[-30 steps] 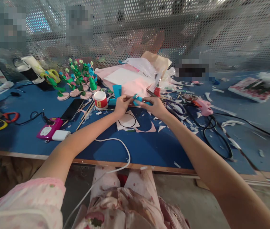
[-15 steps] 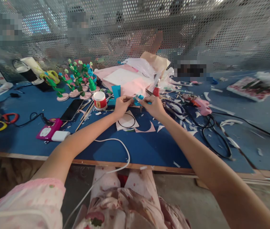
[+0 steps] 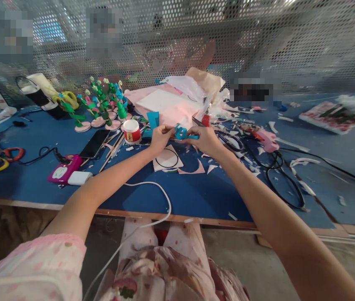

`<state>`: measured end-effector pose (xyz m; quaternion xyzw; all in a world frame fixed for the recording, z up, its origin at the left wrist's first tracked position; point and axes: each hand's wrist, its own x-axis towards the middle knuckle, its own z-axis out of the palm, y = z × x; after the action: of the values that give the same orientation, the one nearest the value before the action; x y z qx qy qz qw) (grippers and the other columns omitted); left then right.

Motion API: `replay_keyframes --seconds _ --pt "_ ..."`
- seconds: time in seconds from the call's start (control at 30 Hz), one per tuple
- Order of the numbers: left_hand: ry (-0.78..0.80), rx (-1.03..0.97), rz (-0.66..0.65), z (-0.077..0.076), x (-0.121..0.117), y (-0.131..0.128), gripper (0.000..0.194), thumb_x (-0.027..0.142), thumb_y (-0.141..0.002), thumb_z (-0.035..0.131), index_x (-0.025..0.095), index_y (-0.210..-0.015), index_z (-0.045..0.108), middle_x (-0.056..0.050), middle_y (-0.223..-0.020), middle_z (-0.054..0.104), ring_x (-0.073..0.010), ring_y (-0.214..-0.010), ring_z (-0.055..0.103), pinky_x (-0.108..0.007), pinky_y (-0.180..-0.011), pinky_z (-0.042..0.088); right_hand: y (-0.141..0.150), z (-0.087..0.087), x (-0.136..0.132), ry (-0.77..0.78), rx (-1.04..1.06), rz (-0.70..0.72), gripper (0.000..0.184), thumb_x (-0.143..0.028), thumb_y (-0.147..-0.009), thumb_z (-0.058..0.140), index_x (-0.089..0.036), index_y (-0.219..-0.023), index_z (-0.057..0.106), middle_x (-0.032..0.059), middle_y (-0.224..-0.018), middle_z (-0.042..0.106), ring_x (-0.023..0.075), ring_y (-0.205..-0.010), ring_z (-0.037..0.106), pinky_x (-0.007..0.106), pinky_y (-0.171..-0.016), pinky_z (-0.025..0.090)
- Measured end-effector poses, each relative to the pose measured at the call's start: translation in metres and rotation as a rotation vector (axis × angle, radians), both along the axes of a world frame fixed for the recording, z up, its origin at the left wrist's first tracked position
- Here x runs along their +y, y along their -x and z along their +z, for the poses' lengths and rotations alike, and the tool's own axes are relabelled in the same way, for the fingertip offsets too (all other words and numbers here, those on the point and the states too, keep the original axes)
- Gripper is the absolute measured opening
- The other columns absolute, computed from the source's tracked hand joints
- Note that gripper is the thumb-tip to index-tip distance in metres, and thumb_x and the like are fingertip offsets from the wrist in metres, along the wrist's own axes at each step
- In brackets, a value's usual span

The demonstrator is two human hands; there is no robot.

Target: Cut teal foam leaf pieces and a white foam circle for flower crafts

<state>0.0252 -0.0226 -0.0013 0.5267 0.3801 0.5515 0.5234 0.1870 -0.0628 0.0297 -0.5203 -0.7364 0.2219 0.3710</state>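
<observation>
Above the table, my left hand (image 3: 161, 140) pinches one side of a small curled piece of blue paper (image 3: 181, 133). My right hand (image 3: 208, 141) has its fingers closed at the other side, on a strip of the same blue paper. Just under my left hand lies a pale square card (image 3: 167, 159) with a black circle on it. A white jar with a red label (image 3: 131, 133) stands left of that hand, near an upright blue paper piece (image 3: 152, 120). Behind my right hand a dark pointed blade (image 3: 198, 122) shows beside something red.
Green paper plants on pink round bases (image 3: 104, 108) stand at the back left. A black phone (image 3: 95, 144) and a purple box (image 3: 65, 169) lie nearer. A pink glue gun (image 3: 269, 141) with a black cable and paper scraps lies right. A white cable (image 3: 161, 192) crosses the front edge.
My right hand has shifted slightly to the right, away from my left. More of the curled blue paper shows between the hands. My left hand has stayed nearly in place.
</observation>
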Motion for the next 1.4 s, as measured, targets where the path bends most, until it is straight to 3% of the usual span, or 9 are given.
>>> replay_keyframes --seconds 0.17,0.3,0.47,0.63,0.9,1.07,1.17,1.3,1.4 --pt "-0.020 0.000 -0.025 -0.001 -0.001 0.000 0.030 0.036 -0.060 0.076 0.012 -0.067 0.060 0.002 -0.057 0.061 -0.0086 -0.055 0.057 -0.022 -0.058 0.048 -0.002 -0.002 0.003 0.022 -0.032 0.124 0.034 -0.047 -0.073 0.059 -0.014 -0.069 0.064 0.0002 -0.052 0.057 0.0109 -0.041 0.049 0.024 -0.046 0.036" --pt "-0.035 -0.009 -0.013 -0.002 0.002 0.000 0.029 0.035 -0.058 0.077 0.012 -0.065 0.060 0.003 -0.056 0.060 -0.0066 -0.052 0.054 -0.019 -0.054 0.044 -0.002 -0.005 0.005 -0.004 -0.009 0.041 0.041 -0.053 -0.071 0.059 -0.013 -0.072 0.067 0.0010 -0.052 0.057 0.0122 -0.046 0.050 0.024 -0.047 0.036" --pt "-0.053 -0.031 -0.031 -0.002 0.003 0.001 0.026 0.031 -0.060 0.077 0.012 -0.065 0.061 0.003 -0.055 0.060 -0.0063 -0.051 0.053 -0.020 -0.054 0.044 0.000 -0.003 0.005 0.019 0.052 -0.025 0.043 -0.053 -0.066 0.066 -0.012 -0.073 0.073 0.0079 -0.070 0.070 0.0200 -0.065 0.061 0.027 -0.058 0.043" --pt "-0.015 -0.023 -0.053 0.000 0.001 0.000 0.023 0.028 -0.064 0.075 0.011 -0.068 0.060 0.001 -0.059 0.062 -0.0095 -0.056 0.058 -0.024 -0.061 0.048 0.001 0.002 0.000 -0.008 -0.047 -0.114 0.035 -0.046 -0.069 0.066 -0.012 -0.073 0.076 0.0086 -0.066 0.071 0.0214 -0.063 0.063 0.028 -0.054 0.042" --pt "-0.110 0.087 -0.001 -0.001 0.001 -0.001 0.018 0.024 -0.066 0.073 0.012 -0.066 0.059 0.003 -0.054 0.059 -0.0063 -0.050 0.053 -0.018 -0.052 0.042 0.006 0.003 -0.001 -0.110 -0.328 -0.044 0.017 -0.021 -0.077 0.060 -0.013 -0.073 0.074 0.0090 -0.062 0.069 0.0212 -0.062 0.063 0.030 -0.062 0.043" --pt "-0.080 0.095 0.015 0.002 -0.003 -0.001 0.016 0.023 -0.068 0.070 0.012 -0.066 0.058 0.003 -0.054 0.058 -0.0063 -0.049 0.053 -0.018 -0.049 0.042 0.011 0.007 -0.008 0.040 -0.145 0.071 0.020 -0.023 -0.082 0.052 -0.013 -0.082 0.070 0.0040 -0.058 0.067 0.0129 -0.040 0.054 0.025 -0.049 0.041" --pt "-0.067 0.100 0.009 0.004 -0.004 -0.001 0.014 0.018 -0.069 0.069 0.013 -0.064 0.057 0.005 -0.049 0.056 -0.0060 -0.045 0.051 -0.018 -0.048 0.040 0.011 0.006 -0.009 0.031 -0.057 0.021 0.026 -0.034 -0.082 0.053 -0.012 -0.083 0.067 -0.0004 -0.044 0.056 0.0112 -0.033 0.046 0.024 -0.043 0.036" --pt "-0.058 0.072 0.016 0.003 -0.002 -0.002 0.012 0.015 -0.070 0.067 0.013 -0.063 0.057 0.004 -0.051 0.058 -0.0068 -0.047 0.055 -0.018 -0.050 0.042 0.009 0.002 -0.007 0.090 0.067 -0.020 0.040 -0.050 -0.073 0.060 -0.012 -0.085 0.066 -0.0020 -0.044 0.051 0.0102 -0.030 0.042 0.023 -0.038 0.030" --pt "-0.058 0.058 0.010 0.002 -0.001 -0.001 0.015 0.021 -0.069 0.069 0.013 -0.064 0.058 0.003 -0.054 0.060 -0.0082 -0.050 0.057 -0.020 -0.053 0.045 0.009 -0.002 -0.004 0.043 0.130 -0.062 0.045 -0.055 -0.064 0.066 -0.012 -0.077 0.069 0.0017 -0.050 0.056 0.0110 -0.039 0.046 0.024 -0.041 0.032"
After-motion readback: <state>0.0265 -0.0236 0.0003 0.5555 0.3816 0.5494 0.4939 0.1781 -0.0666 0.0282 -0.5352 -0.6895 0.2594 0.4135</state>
